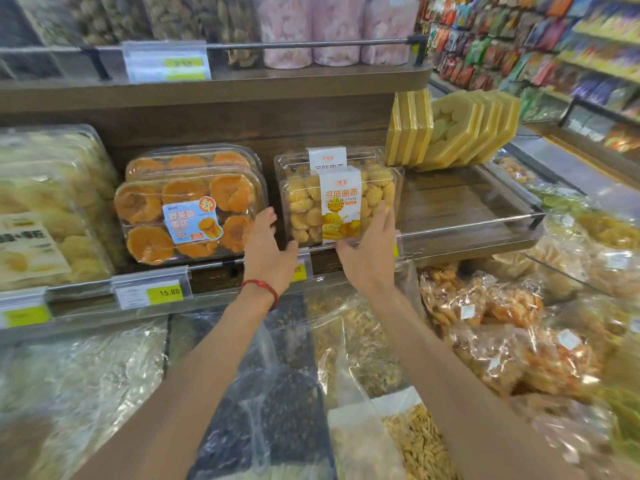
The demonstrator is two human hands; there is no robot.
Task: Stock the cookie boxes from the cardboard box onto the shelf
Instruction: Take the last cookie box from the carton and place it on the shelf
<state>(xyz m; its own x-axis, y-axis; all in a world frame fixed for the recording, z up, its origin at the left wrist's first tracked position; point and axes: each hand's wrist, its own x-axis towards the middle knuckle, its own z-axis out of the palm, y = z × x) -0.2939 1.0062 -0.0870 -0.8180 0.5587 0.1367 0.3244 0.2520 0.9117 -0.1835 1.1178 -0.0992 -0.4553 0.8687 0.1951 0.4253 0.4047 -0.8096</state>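
Two hands reach to a clear cookie box that stands at the front of the wooden shelf. The left hand, with a red band on its wrist, touches the box's left side, and the right hand lies flat on its front. Another cookie box stands just behind it, and boxes of orange cakes sit to the left.

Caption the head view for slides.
Left hand and right hand steady a multi-flavor cookie box on the wooden shelf, in front of a second box.
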